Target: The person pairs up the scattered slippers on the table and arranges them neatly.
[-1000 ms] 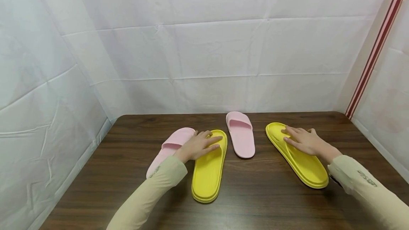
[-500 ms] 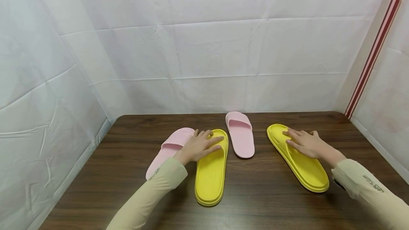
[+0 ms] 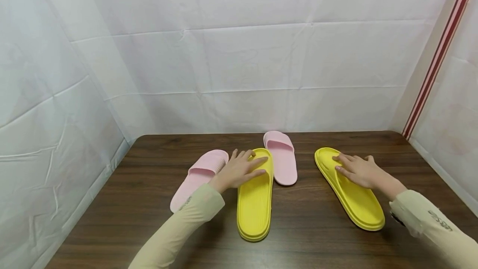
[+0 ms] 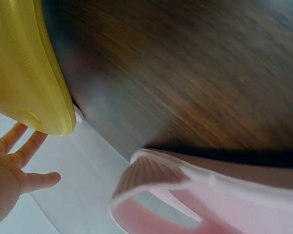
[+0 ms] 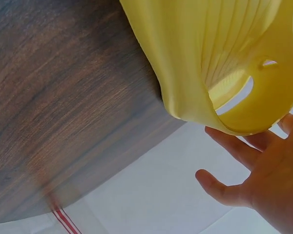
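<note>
My left hand [image 3: 239,170] lies across the strap of a yellow slipper [image 3: 254,211], fingers spread and resting on it. That slipper's toe end overlaps the view of the right pink slipper [image 3: 284,165]; whether they touch I cannot tell. Further right, my right hand [image 3: 359,170] rests fairly straight fingers on the strap of the other yellow slipper [image 3: 362,204], which sits slantwise with its heel toward me. The left wrist view has the fingers [image 4: 31,146] touching the yellow strap. The right wrist view shows fingertips against the strap's outside, with the thumb [image 5: 215,186] held apart.
Another pink slipper [image 3: 192,184] lies slanted left of my left hand, close to its wrist. All four sit on a dark wooden table [image 3: 119,202]. A white cloth [image 3: 239,61] hangs along the back and sides of the tabletop.
The left yellow slipper has slid right with my left hand, toward the right pink slipper. The right yellow slipper has shifted slightly toward me and right with my right hand.
</note>
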Motion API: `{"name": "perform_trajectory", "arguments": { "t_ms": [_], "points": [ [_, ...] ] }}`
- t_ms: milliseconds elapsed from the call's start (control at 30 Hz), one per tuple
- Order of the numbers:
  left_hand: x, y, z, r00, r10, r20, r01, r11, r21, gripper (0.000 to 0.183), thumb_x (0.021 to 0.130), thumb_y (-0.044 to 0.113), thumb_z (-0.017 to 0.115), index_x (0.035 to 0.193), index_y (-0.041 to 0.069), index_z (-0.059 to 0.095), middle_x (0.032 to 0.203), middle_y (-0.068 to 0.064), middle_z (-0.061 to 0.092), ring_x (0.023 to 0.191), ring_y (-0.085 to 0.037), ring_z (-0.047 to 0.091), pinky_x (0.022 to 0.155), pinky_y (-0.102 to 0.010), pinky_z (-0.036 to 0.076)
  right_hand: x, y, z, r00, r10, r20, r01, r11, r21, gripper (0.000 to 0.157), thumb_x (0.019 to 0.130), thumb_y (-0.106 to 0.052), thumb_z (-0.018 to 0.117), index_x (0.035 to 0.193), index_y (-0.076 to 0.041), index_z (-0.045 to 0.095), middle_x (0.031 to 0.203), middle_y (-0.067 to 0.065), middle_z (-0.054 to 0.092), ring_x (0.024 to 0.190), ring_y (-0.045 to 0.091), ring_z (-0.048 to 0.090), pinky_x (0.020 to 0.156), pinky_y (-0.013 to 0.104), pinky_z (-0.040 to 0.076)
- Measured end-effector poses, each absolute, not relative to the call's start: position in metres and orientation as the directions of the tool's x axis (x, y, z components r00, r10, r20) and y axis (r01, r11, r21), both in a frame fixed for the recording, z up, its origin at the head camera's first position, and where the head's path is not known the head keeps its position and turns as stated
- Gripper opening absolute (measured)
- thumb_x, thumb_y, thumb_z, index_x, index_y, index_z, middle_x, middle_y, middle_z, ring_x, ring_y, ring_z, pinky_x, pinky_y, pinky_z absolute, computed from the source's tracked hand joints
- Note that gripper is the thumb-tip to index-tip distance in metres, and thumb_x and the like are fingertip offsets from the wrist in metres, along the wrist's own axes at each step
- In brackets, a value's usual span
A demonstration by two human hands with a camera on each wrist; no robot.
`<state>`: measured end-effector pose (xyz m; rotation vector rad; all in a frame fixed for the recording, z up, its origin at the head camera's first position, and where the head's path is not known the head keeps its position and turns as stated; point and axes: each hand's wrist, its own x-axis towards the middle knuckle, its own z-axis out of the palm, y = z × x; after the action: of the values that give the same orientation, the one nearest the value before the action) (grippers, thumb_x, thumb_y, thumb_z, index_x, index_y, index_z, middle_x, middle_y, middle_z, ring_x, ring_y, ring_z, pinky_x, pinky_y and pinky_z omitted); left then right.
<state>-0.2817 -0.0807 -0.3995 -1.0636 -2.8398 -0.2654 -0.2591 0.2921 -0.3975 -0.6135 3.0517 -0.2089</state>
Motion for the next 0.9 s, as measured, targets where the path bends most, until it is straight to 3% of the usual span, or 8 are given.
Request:
{"name": "perform_trajectory", "arguments": {
  "t_ms": [900],
  "points": [
    [-0.280,-0.036,-0.398,-0.754,0.635,0.164,0.655,0.746,0.119,0.053,0.088,0.056,0.036,0.136,0.032,0.036,0.129,-0.008,0.043,0.117,-0.026,0.043,0.104,-0.056,0.019,-0.245,0.283,-0.394,-0.950,-0.311,0.009,-0.311,0.945,-0.106,0.051,0.095,-0.045,0.031,0.129,-0.008,0.042,0.132,0.024,0.043,0.113,0.047,0.045,0.081,0.076,0.018]
  ]
}}
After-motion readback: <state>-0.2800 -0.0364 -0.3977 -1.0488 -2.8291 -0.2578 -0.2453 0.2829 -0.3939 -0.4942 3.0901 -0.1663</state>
